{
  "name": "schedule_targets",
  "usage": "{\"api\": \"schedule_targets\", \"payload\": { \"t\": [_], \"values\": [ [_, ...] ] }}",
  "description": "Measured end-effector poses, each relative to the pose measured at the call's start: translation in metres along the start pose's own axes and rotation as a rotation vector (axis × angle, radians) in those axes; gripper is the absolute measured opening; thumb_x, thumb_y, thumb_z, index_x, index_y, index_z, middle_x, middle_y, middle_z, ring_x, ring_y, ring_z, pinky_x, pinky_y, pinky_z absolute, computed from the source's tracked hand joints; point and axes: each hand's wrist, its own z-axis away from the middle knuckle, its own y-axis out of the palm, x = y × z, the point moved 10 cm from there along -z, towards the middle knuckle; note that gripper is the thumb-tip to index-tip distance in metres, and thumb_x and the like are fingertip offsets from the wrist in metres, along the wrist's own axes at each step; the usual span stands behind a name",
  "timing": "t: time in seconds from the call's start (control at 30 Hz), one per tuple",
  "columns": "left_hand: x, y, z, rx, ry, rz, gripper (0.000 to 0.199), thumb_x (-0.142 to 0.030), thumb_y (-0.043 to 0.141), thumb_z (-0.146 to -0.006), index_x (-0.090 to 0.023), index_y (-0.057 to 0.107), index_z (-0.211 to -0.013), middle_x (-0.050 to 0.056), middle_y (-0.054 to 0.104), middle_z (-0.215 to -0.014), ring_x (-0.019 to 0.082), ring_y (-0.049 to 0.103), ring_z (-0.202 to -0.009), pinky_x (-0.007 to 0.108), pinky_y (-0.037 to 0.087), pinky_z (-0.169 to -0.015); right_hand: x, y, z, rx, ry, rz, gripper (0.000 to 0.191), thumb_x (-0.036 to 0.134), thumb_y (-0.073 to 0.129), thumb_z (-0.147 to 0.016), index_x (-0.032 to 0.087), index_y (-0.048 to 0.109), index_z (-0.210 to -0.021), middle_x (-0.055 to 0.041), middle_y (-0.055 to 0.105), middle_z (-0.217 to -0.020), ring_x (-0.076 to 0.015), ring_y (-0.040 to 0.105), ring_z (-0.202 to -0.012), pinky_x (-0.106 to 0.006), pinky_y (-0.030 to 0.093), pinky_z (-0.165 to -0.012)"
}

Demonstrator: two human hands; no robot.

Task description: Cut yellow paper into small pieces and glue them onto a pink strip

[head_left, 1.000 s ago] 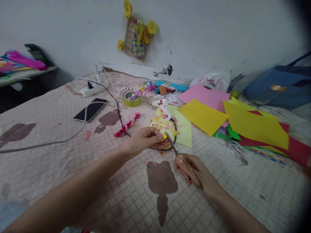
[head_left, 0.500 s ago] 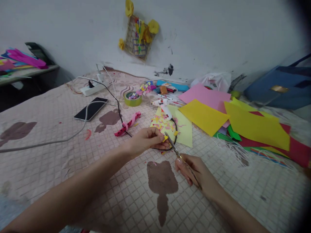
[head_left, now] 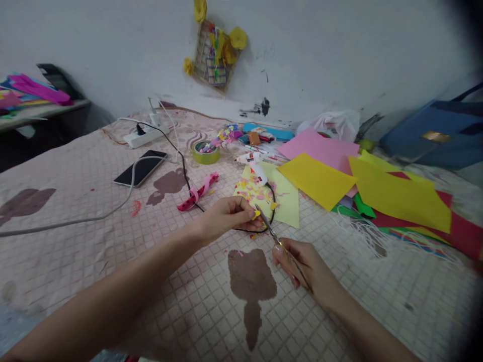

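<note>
My left hand (head_left: 232, 216) pinches a small yellow piece of paper (head_left: 257, 214) between thumb and fingers. Wrapped around the handles of a pair of scissors (head_left: 270, 230) is my right hand (head_left: 298, 264). The scissor tips are right beside the yellow piece; whether they touch it I cannot tell. Behind the hands lies a pale yellow sheet (head_left: 289, 208) strewn with small pink and yellow scraps (head_left: 251, 188). A white glue gun (head_left: 258, 171) rests on that sheet, its black cord curving close to my left fingers.
Left of my hands lie a pink and red strip (head_left: 198, 192) and a phone (head_left: 141, 168). A power strip (head_left: 147, 136) and a tape roll (head_left: 206, 153) stand farther back. Yellow sheets (head_left: 400, 191), white string (head_left: 362, 231) and a blue bag (head_left: 433, 136) are at right.
</note>
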Motion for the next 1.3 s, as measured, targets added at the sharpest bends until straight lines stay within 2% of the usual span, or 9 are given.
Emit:
{"api": "schedule_targets", "payload": {
  "t": [0.3, 0.47, 0.57, 0.8, 1.1, 1.3],
  "values": [
    [-0.0029, 0.0007, -0.0004, 0.074, -0.01, -0.011, 0.02, -0.023, 0.067, -0.074, -0.01, 0.051, -0.074, 0.007, 0.069, -0.078, 0.013, 0.067, -0.075, 0.026, 0.051, -0.073, -0.0014, 0.0001, 0.0019, 0.021, 0.007, -0.004, 0.046, 0.058, 0.04, -0.083, 0.018, 0.045, -0.061, 0.0064, 0.035, -0.045, -0.0086, 0.033, -0.041, -0.02, 0.025, -0.04],
    [-0.0047, 0.0023, 0.0007, 0.115, -0.026, -0.02, 0.019, -0.022, 0.066, -0.075, -0.011, 0.05, -0.075, 0.008, 0.069, -0.081, 0.015, 0.067, -0.08, 0.027, 0.052, -0.075, -0.0053, 0.0073, 0.0026, 0.121, 0.016, -0.113, 0.046, 0.058, 0.037, -0.085, 0.018, 0.05, -0.068, 0.0076, 0.034, -0.041, -0.0082, 0.032, -0.039, -0.02, 0.026, -0.041],
    [-0.0055, 0.0033, 0.0013, 0.119, -0.017, -0.02, 0.019, -0.021, 0.066, -0.074, -0.011, 0.05, -0.075, 0.008, 0.069, -0.081, 0.014, 0.067, -0.079, 0.028, 0.052, -0.074, -0.0056, 0.0083, 0.0028, 0.139, 0.02, -0.126, 0.046, 0.059, 0.038, -0.084, 0.018, 0.05, -0.068, 0.007, 0.035, -0.043, -0.0086, 0.034, -0.04, -0.021, 0.026, -0.041],
    [-0.0047, 0.0036, -0.0001, 0.101, 0.005, -0.014, 0.02, -0.023, 0.066, -0.074, -0.011, 0.051, -0.075, 0.009, 0.069, -0.081, 0.014, 0.066, -0.077, 0.027, 0.052, -0.073, -0.0032, 0.0041, 0.0038, 0.083, 0.019, -0.078, 0.045, 0.058, 0.04, -0.083, 0.018, 0.048, -0.065, 0.0069, 0.034, -0.048, -0.0081, 0.033, -0.042, -0.021, 0.025, -0.04],
    [-0.0033, 0.0023, 0.0003, 0.093, -0.002, -0.026, 0.019, -0.023, 0.066, -0.075, -0.011, 0.05, -0.074, 0.008, 0.069, -0.08, 0.014, 0.067, -0.077, 0.027, 0.052, -0.073, 0.0017, 0.0016, 0.0033, 0.06, 0.006, -0.039, 0.044, 0.056, 0.041, -0.083, 0.018, 0.048, -0.063, 0.0067, 0.034, -0.046, -0.0082, 0.034, -0.041, -0.021, 0.025, -0.04],
    [-0.0052, 0.0028, 0.0012, 0.074, 0.009, -0.019, 0.019, -0.023, 0.066, -0.074, -0.011, 0.051, -0.073, 0.007, 0.069, -0.078, 0.011, 0.066, -0.072, 0.024, 0.051, -0.071, 0.0003, 0.0014, 0.0038, 0.055, 0.012, -0.035, 0.043, 0.055, 0.041, -0.084, 0.019, 0.046, -0.062, 0.0064, 0.036, -0.045, -0.0084, 0.034, -0.041, -0.021, 0.025, -0.04]
  ]
}}
